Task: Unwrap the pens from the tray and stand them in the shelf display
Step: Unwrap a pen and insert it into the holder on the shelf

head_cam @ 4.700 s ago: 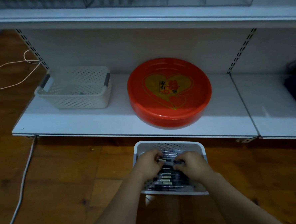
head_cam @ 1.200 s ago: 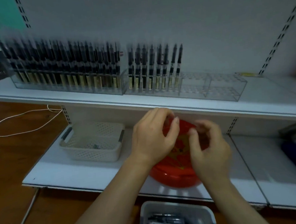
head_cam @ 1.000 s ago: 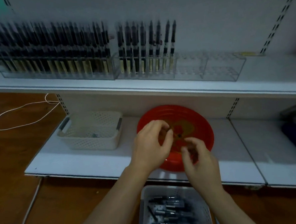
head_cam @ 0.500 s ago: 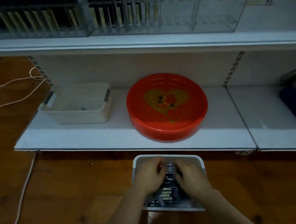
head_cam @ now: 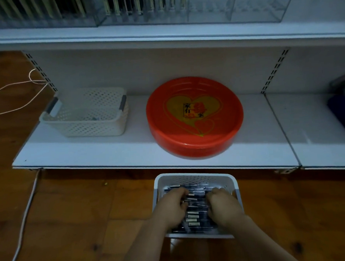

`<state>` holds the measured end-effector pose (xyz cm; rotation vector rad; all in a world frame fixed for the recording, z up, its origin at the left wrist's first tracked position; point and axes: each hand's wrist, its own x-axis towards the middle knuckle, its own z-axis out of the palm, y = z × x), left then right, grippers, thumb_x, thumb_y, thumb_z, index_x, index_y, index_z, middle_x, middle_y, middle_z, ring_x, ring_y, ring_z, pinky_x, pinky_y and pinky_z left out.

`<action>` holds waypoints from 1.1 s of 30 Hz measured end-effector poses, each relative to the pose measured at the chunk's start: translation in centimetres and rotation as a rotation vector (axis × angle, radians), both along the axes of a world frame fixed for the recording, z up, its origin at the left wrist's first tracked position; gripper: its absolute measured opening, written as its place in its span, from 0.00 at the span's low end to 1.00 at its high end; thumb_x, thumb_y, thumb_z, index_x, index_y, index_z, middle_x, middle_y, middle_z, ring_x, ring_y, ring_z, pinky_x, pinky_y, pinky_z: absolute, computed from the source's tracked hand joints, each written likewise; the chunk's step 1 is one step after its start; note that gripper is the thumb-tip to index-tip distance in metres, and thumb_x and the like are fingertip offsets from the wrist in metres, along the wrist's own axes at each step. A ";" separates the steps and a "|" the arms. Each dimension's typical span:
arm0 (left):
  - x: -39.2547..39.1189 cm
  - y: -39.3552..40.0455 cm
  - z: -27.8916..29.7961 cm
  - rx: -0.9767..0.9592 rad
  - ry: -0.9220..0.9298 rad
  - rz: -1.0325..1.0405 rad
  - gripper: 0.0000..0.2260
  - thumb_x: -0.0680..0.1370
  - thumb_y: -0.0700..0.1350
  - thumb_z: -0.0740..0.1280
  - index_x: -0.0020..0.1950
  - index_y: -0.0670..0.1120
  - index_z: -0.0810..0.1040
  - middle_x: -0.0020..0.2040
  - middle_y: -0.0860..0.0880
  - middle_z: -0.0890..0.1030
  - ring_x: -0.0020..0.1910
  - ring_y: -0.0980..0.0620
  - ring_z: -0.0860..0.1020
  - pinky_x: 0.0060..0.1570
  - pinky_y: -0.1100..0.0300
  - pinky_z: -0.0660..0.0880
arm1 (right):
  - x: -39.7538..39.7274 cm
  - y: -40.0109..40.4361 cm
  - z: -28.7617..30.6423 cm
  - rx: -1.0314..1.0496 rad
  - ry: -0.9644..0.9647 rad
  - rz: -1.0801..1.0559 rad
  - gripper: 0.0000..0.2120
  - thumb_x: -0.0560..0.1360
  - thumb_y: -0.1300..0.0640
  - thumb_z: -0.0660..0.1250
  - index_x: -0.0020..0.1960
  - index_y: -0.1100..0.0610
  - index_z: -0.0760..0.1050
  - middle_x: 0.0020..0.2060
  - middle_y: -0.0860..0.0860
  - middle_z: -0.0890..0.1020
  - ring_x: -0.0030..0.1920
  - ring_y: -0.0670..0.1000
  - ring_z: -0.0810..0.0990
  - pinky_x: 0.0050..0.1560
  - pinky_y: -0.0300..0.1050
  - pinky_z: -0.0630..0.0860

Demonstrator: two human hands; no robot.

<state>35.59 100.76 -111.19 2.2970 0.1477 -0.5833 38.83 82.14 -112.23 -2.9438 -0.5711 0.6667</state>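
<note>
Down in the tray (head_cam: 194, 179), left hand (head_cam: 172, 208) and right hand (head_cam: 222, 206) curl onto wrapped pens (head_cam: 193, 209).

Above my tray, the white metal lower shelf (head_cam: 108, 152) jutted out, its round red plastic basin (head_cam: 195, 119) blocking the middle.

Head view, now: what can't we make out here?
- Left hand and right hand grip: fingers buried among pens in the white tray.
- Pens: wrapped or not, too dim.
- Clear display: cut off by top edge.
- Basket contents: too small.
</note>
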 end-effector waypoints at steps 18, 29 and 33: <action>2.0 0.6 5.2 -0.444 -0.112 0.193 0.08 0.84 0.43 0.61 0.49 0.46 0.80 0.42 0.49 0.83 0.38 0.53 0.80 0.49 0.48 0.79 | 4.8 0.4 11.3 1.208 0.082 -0.560 0.07 0.80 0.65 0.67 0.57 0.58 0.79 0.47 0.57 0.84 0.42 0.47 0.84 0.44 0.38 0.81; 5.1 0.2 16.3 -0.765 -0.171 0.061 0.09 0.80 0.37 0.68 0.59 0.44 0.77 0.51 0.42 0.85 0.43 0.47 0.84 0.37 0.60 0.77 | 6.3 2.1 19.9 1.532 -0.183 -0.482 0.14 0.81 0.66 0.66 0.65 0.56 0.73 0.42 0.55 0.87 0.48 0.50 0.86 0.46 0.41 0.82; 5.9 0.4 18.9 -0.795 -0.261 0.071 0.09 0.80 0.35 0.67 0.59 0.44 0.77 0.49 0.45 0.86 0.41 0.46 0.84 0.37 0.60 0.78 | 6.8 2.2 23.0 1.461 -0.271 -0.329 0.24 0.77 0.68 0.70 0.69 0.51 0.71 0.41 0.61 0.84 0.45 0.49 0.85 0.51 0.40 0.81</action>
